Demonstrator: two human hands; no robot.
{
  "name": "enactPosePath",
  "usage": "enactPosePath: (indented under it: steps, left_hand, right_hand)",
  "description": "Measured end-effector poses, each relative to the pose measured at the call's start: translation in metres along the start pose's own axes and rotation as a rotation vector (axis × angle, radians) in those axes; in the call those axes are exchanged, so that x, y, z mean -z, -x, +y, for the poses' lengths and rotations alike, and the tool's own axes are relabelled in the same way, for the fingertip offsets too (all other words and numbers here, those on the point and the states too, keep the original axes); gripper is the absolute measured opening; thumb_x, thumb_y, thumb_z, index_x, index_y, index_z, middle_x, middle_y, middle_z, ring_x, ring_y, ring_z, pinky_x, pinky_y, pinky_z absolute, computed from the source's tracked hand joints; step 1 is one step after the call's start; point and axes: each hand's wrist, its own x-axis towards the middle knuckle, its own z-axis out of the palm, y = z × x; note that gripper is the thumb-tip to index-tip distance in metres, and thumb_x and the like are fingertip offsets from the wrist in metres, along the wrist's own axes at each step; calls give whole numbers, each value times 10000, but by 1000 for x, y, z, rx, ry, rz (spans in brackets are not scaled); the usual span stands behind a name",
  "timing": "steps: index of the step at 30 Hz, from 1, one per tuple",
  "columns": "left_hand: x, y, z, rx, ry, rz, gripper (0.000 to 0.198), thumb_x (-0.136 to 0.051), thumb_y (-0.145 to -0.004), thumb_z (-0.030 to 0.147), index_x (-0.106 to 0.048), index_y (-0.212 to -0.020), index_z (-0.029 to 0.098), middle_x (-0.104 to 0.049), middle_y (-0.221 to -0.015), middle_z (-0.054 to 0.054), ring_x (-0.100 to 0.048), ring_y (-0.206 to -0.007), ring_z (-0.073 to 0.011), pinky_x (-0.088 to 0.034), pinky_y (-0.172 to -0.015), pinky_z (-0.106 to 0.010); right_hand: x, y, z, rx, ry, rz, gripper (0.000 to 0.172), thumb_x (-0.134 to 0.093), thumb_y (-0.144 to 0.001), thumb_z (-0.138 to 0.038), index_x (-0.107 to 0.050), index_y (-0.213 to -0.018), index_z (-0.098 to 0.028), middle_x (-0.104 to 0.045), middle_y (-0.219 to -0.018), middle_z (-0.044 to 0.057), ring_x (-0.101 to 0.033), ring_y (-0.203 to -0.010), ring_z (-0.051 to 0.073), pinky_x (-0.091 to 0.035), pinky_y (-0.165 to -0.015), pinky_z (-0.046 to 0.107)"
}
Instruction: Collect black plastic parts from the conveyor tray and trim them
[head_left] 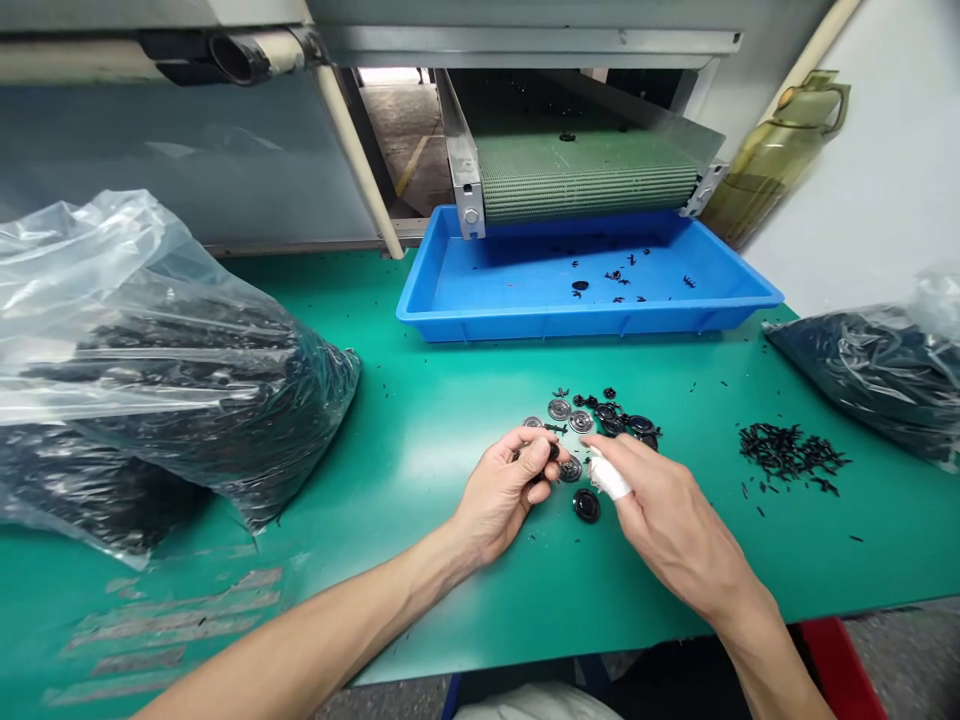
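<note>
**At the green workbench (420, 490), left hand (499, 490) pinches a small black part (553, 452)**

Near the middle of the bench on my feed, the left fingers curl in against the thumb, pinching that part, which is mostly hidden at the fingertips; the right hand (667, 520) reaches in just beside it, its fingers (626, 465) extended and pressed together; one wears a white wrapping (609, 477); I cannot tell whether they hold anything; a black disc (586, 505) lies just below those fingers; metal-faced discs (559, 409) and black rings (640, 424) lie scattered just beyond both hands; to the right, a heap of black plastic bits (787, 452) sits well apart; a bulging plastic bag (172, 400) of black parts lies at left, and another (870, 385) lies at right; farther off, a blue plastic tray (450, 300) holding a few black bits sits under the end of a green mesh conveyor belt (585, 175); an olive plastic jug (776, 160) leans beyond the tray, at far right.
</note>
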Motion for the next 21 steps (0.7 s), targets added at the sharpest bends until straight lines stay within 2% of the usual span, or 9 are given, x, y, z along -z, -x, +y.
enactPosePath:
  steps: [3, 6, 8, 13, 16, 21]
  left_hand:
    - [0, -1, 0, -1, 12, 4, 280, -824, -695, 279, -641, -845, 130, -660, -774, -51, -541, -615, -61, -341, -441, -116]
    - [0, -1, 0, 6, 1, -12, 264, -832, -682, 242, -637, -824, 134, -672, -813, -59, -551, -623, -62, -339, -444, -116]
    - [0, -1, 1, 25, -26, -25, 236, -812, -709, 245, -641, -822, 128, -666, -795, -62, -546, -615, -62, -324, -434, -116]
    - [1, -1, 2, 84, -82, -72, 281, -757, -772, 340, -662, -879, 98, -607, -704, -41, -490, -559, -39, -284, -419, -112]
    - [2, 0, 2, 91, -70, -89, 282, -751, -777, 349, -642, -917, 131, -586, -681, -17, -465, -536, -31, -263, -421, -110]
    - [1, -1, 3, 88, -67, -95, 291, -768, -754, 367, -598, -798, 136, -565, -664, -5, -457, -520, -27, -236, -413, -107]
  right_hand:
    - [-5, 9, -4, -16, 83, 29, 444, -355, -869, -81, -518, -1258, -221, -669, -981, 38, -608, -787, 181, -420, -638, 276]
    - [-9, 11, -8, -49, 98, 16, 325, -346, -879, -85, -574, -1067, -219, -641, -811, 16, -565, -664, 173, -390, -582, 277]
    - [-9, 12, -7, -43, 70, 17, 294, -343, -883, -84, -581, -988, -221, -626, -845, 21, -569, -711, 170, -410, -633, 280]
    - [-7, 15, -2, -38, 32, 33, 321, -356, -889, -91, -585, -1060, -238, -606, -934, 29, -579, -796, 169, -440, -712, 287]
    - [-6, 16, -2, -6, 31, 15, 345, -348, -888, -79, -578, -1093, -235, -598, -951, 35, -579, -817, 172, -449, -727, 291]
    - [-6, 17, -2, 13, 68, 20, 391, -337, -890, -71, -565, -1167, -228, -596, -971, 45, -583, -825, 179, -455, -727, 304]
